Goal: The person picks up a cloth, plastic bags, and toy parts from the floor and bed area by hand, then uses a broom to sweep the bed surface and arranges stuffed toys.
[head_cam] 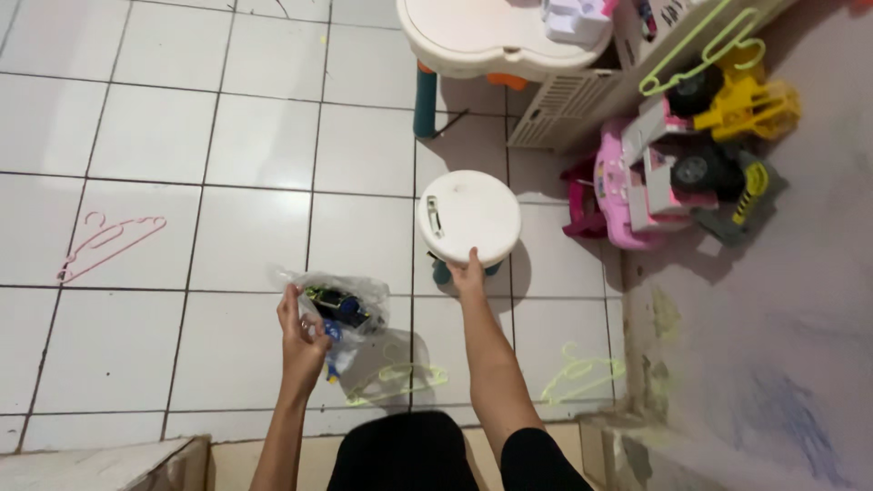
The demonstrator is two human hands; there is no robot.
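The left hand point(303, 338) pinches a clear plastic bag point(338, 307) by its near edge, fingers closed on the film. The bag is crumpled and see-through, holding small dark, blue and green items (too blurred to name, perhaps toys), and hangs above the white tiled floor point(227, 136). The right hand point(469, 271) reaches farther out, its fingers curled over the near rim of a round white stool point(468, 216) with teal legs. Green hangers point(396, 377) lie on the tiles near the person; a pink hanger point(107, 238) lies far left. Pink and yellow toy vehicles point(691, 155) sit at the far right.
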